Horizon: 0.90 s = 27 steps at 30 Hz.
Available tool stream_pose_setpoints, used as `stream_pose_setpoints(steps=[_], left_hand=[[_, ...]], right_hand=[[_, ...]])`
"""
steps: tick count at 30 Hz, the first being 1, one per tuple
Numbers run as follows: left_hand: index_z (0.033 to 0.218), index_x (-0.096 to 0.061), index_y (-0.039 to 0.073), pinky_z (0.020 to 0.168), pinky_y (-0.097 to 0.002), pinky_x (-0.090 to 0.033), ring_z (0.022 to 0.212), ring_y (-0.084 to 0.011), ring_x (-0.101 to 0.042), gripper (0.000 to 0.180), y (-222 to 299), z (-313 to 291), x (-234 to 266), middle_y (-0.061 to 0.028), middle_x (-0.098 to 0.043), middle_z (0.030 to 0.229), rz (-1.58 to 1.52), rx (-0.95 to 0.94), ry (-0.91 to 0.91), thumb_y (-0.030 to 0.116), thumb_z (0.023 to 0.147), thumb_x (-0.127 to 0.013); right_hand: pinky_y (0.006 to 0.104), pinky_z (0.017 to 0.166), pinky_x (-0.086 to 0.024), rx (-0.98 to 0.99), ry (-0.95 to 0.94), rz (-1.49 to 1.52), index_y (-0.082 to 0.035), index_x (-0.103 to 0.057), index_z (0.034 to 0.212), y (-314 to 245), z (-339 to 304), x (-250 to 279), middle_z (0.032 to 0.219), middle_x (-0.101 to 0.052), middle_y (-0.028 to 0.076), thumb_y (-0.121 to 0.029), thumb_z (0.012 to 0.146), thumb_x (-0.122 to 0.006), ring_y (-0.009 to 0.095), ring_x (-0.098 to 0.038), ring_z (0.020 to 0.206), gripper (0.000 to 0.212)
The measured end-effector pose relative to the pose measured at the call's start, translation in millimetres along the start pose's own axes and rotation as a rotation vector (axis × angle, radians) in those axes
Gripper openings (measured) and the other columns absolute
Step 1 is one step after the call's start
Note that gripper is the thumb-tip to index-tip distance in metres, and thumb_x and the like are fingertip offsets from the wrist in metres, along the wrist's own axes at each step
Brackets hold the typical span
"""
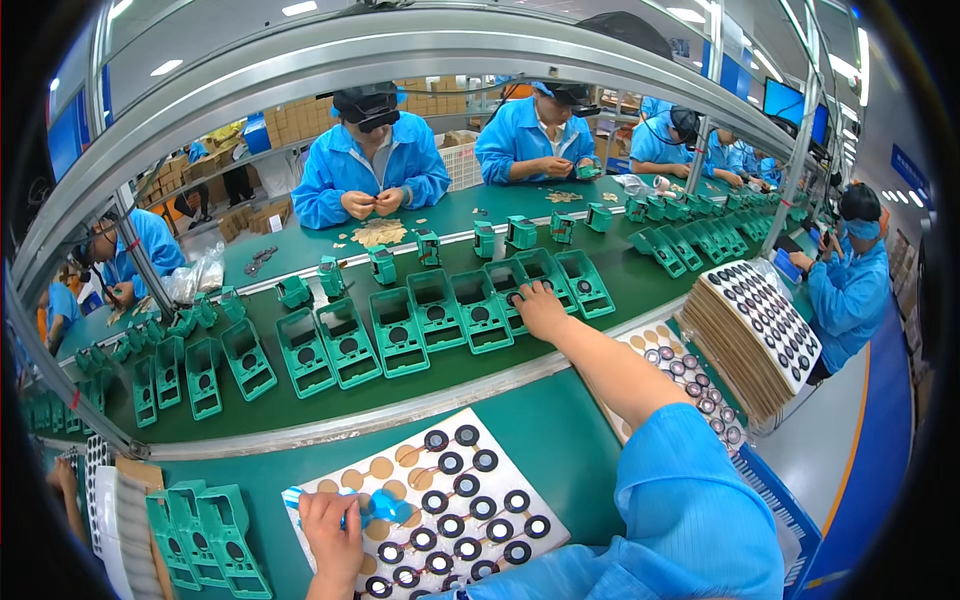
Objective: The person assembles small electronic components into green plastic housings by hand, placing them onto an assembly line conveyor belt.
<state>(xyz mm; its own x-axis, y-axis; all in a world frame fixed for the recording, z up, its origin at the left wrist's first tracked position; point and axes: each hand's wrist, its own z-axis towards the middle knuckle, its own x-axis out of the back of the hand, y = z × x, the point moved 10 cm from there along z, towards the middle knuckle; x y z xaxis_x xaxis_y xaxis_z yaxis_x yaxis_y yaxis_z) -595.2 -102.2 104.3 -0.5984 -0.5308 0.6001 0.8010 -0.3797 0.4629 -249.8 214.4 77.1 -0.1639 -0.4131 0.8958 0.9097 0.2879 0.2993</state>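
Green plastic tray [532,277]: rectangular holder with a round recess, on the dark green conveyor belt [420,375], in a row with like trays either side.
Right hand [541,308]: reached out over the belt, fingers curled down onto the tray's near end; whether it grips anything cannot be told.
Left hand [333,532]: low at the near bench, fingers closed around a small blue tool [383,509].
White card sheet [425,510]: flat under the left hand, carrying rows of black ring-shaped parts [467,486] and bare tan circles.
Stacked card sheets [750,335]: pile at right, more black rings on top.
Workers in blue coats [370,165]: seated across the belt.
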Motion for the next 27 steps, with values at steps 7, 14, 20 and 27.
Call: stream_pose_setpoints(steps=[7,14,20,27], left_hand=[[0.072,-0.059,0.004,0.07,-0.0376,-0.037,0.072,-0.028,-0.047,0.01,1,0,2,-0.0083,-0.052,0.071,0.002,0.0,-0.034,0.0,0.067,-0.067],[0.073,-0.055,0.003,0.064,-0.0307,-0.037,0.068,-0.0181,-0.045,0.015,-11,6,-7,-0.0057,-0.052,0.07,-0.223,0.314,-0.169,-0.008,0.067,-0.062],[0.073,-0.057,0.003,0.064,-0.0329,-0.038,0.07,-0.0229,-0.045,0.01,30,26,16,-0.0087,-0.053,0.075,-0.063,0.165,-0.169,-0.005,0.069,-0.061],[0.076,-0.061,0.004,0.068,-0.0341,-0.041,0.075,-0.0255,-0.05,0.008,117,46,-1,-0.0099,-0.054,0.078,-0.131,-0.197,-0.195,0.003,0.07,-0.066]], right_hand=[[0.036,0.08,-0.047,-0.203,0.152,0.757,-0.005,-0.064,0.101,92,-39,90,0.097,-0.061,0.017,-0.011,0.076,-0.06,0.029,-0.059,0.088,0.026],[0.0365,0.068,-0.051,-0.174,-0.465,0.403,-0.012,-0.07,0.079,117,-185,58,0.078,-0.066,0.01,-0.024,0.069,-0.066,0.025,-0.063,0.073,0.016],[0.0403,0.075,-0.05,-0.34,-0.486,0.344,-0.005,-0.063,0.086,83,-226,75,0.086,-0.064,0.015,-0.034,0.071,-0.069,0.03,-0.061,0.084,0.033],[0.0412,0.077,-0.05,-0.389,-0.344,0.361,0.002,-0.052,0.103,84,-227,67,0.089,-0.062,0.018,-0.029,0.072,-0.071,0.032,-0.061,0.088,0.047]])
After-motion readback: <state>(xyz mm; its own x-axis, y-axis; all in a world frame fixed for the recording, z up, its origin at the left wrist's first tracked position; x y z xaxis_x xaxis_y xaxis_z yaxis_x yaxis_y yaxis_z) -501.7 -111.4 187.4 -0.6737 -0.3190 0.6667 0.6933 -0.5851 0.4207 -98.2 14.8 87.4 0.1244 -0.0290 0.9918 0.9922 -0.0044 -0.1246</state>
